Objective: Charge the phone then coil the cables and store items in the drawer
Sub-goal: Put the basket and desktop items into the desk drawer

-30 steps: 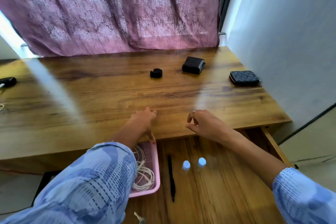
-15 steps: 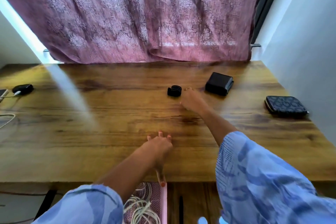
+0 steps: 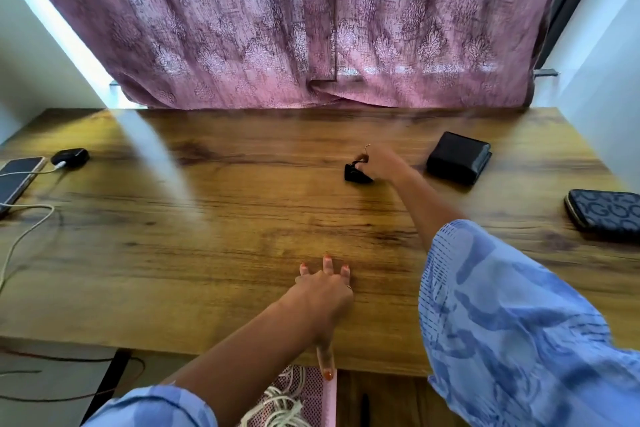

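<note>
Head view counts two black wallets on the wooden desk [image 3: 214, 253]: a plain folded leather one [image 3: 459, 158] and a patterned zip one [image 3: 606, 218], plus one phone [image 3: 17, 180] cabled to one black oval charger [image 3: 70, 158] at far left. One small black coiled strap [image 3: 356, 175] lies mid-desk; the right hand [image 3: 382, 166], arm stretched forward, pinches its top. The left hand [image 3: 323, 295] lies spread, flat at the near edge, thumb hanging above the pink mesh tray [image 3: 329, 399] of white coiled cables [image 3: 280, 409]
</note>
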Available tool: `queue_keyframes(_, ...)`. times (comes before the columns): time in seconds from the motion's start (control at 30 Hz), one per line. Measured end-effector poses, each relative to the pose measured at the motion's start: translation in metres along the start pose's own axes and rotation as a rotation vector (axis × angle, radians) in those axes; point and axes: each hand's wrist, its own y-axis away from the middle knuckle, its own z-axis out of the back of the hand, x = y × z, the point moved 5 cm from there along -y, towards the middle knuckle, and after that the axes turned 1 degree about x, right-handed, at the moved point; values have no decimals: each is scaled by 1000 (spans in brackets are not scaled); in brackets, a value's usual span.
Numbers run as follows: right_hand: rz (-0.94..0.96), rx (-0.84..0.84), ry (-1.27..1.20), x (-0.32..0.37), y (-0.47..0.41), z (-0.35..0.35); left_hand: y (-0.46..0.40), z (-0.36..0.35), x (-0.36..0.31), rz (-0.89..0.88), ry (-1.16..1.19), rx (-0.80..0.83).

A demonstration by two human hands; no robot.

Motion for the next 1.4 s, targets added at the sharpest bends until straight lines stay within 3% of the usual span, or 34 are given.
queue_keyframes(0.23, -10, 44, 73, 2, -2, -8, -1, -2, 2, 41, 54, -1)
queue_keyframes(0.53, 16, -45, -218, 1, 43, -12, 0, -1, -1, 25, -6, -12)
queue_keyframes(0.8, -194, -45, -799, -63, 211, -19, 7, 3, -7, 65, -13, -83)
queue_keyframes(0.93, -275, -159, -958, -93, 328, -26, 13, -3, -7, 131, -53, -93)
queue_keyframes(1.0, -364, -143, -935, -110, 372, -41, 16, -2, -14, 129, -115, -108)
queue_keyframes(1.17, -585, -117, -544, -143, 410, -85, 20, -4, -43, 13, -346, -190)
queue_keyframes(1.4, -760, -193, -540, -150, 402, -141, 20, -19, -61, -116, -502, -402)
